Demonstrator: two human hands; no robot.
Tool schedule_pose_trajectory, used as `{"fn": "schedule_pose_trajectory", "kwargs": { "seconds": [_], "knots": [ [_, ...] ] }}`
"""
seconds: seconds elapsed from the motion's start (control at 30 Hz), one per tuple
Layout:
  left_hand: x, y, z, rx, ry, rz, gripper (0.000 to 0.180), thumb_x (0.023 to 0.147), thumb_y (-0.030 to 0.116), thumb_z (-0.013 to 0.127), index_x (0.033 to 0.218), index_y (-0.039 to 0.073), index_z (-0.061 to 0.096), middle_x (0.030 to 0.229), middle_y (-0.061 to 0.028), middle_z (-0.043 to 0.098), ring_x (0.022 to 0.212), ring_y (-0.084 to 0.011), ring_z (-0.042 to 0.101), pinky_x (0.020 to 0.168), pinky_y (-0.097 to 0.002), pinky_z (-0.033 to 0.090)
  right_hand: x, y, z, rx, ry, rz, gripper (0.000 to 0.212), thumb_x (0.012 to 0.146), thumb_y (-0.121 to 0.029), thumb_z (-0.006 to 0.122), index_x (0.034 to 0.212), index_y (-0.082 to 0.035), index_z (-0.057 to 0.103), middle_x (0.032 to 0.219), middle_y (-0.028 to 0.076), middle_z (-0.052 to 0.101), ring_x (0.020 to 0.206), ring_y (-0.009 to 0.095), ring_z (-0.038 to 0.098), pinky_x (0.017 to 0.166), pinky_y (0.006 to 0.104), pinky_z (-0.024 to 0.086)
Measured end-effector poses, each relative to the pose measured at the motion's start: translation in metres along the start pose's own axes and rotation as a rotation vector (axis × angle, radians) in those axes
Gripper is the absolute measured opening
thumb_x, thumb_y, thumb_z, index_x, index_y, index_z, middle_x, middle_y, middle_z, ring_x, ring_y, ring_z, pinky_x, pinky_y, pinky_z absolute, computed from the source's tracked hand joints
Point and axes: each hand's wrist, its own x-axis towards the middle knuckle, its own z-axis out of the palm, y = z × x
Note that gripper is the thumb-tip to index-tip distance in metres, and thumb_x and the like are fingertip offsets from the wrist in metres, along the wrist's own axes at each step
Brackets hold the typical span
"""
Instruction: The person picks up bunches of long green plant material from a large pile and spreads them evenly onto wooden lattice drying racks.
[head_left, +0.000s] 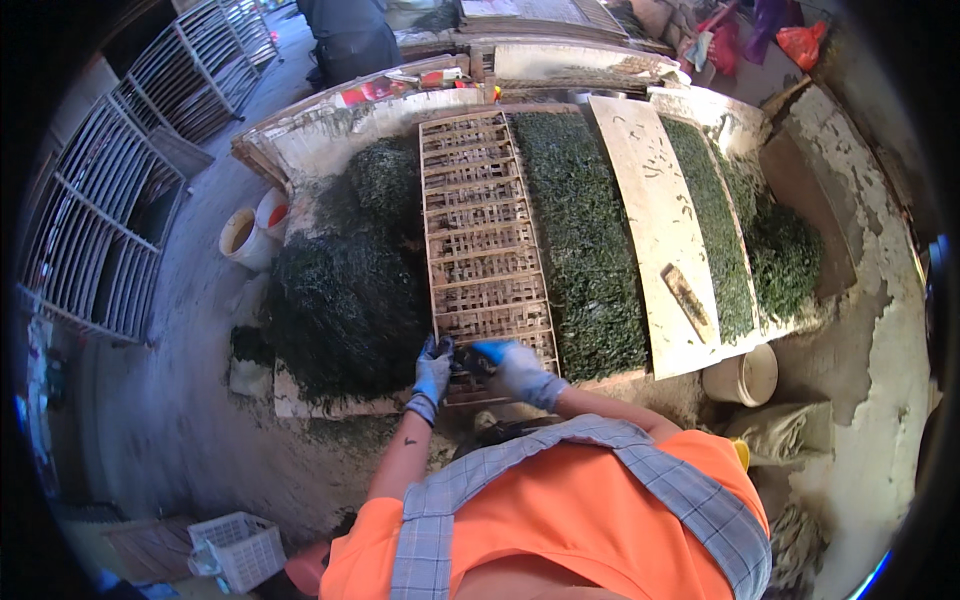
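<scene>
Across the worktable [298, 398], a slatted frame [487, 230] lies between a dark green heap [340, 300] and a green strip [575, 240]. At its near end, the left hand [432, 372] is by the left edge; the right hand [525, 376], blurred, is beside a dark object [474, 362]. Whether either is clamped on anything, I cannot tell. An uneven tug might scrape the frame against the strip; farther right, a knocked board [650, 220] could shed its stick [688, 300].

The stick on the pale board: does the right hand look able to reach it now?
Probably, with a stretch: nothing tall stands between the right hand and the stick, though that hand seems busy with a dark object.
</scene>
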Motion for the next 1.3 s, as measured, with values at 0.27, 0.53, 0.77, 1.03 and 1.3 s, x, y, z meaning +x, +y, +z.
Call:
{"fn": "schedule_pose_trajectory", "kwargs": {
  "seconds": [0.27,0.53,0.77,1.03,1.3],
  "knots": [
    [0.008,-0.014,0.029,-0.232,-0.008,-0.356,0.051,0.093,0.005,0.061,0.141,0.016,0.048,0.089,0.0056,0.060,0.055,-0.0055,0.040,0.046,-0.0262,0.037,-0.022,0.101,0.004,-0.510,0.017,0.299,0.065,0.082,-0.047,0.064,0.133,-0.010,0.051,0.136,0.016,0.051,0.122,0.036,0.050,0.101,0.0441,0.041],
    [-0.007,-0.009,0.038,-0.613,0.058,-0.394,0.056,0.090,-0.008,0.057,0.140,0.015,0.049,0.115,0.0008,0.063,0.088,-0.0081,0.059,0.072,-0.0240,0.049,0.002,0.104,-0.018,-0.556,-0.046,0.283,0.008,0.076,-0.024,0.065,0.080,-0.019,0.070,0.080,0.011,0.066,0.077,0.034,0.066,0.063,0.0470,0.051],
    [-0.004,-0.002,0.040,-0.382,0.099,-0.354,0.052,0.089,-0.007,0.061,0.137,0.010,0.052,0.114,-0.0031,0.065,0.087,-0.0103,0.058,0.076,-0.0250,0.050,0.006,0.115,-0.014,-0.567,-0.161,0.273,0.013,0.081,-0.019,0.062,0.092,-0.017,0.070,0.089,0.012,0.066,0.086,0.033,0.066,0.072,0.0458,0.053],
    [0.004,-0.030,0.034,-0.695,0.032,-0.434,0.045,0.094,0.003,0.047,0.137,0.015,0.051,0.112,-0.0117,0.067,0.066,-0.0178,0.061,0.050,-0.0287,0.047,0.006,0.127,-0.032,-0.567,-0.249,0.171,0.014,0.083,-0.018,0.059,0.093,-0.014,0.069,0.092,0.013,0.066,0.089,0.032,0.065,0.068,0.0462,0.053],
    [-0.001,-0.010,0.036,0.327,0.173,-0.179,0.041,0.097,0.021,0.053,0.134,0.004,0.050,0.127,-0.0195,0.058,0.113,-0.0314,0.058,0.096,-0.0379,0.047,-0.022,0.119,-0.072,-0.155,0.067,0.200,0.029,0.078,-0.028,0.069,0.104,-0.016,0.065,0.098,0.012,0.067,0.086,0.036,0.065,0.073,0.0450,0.054]
  ]
}}
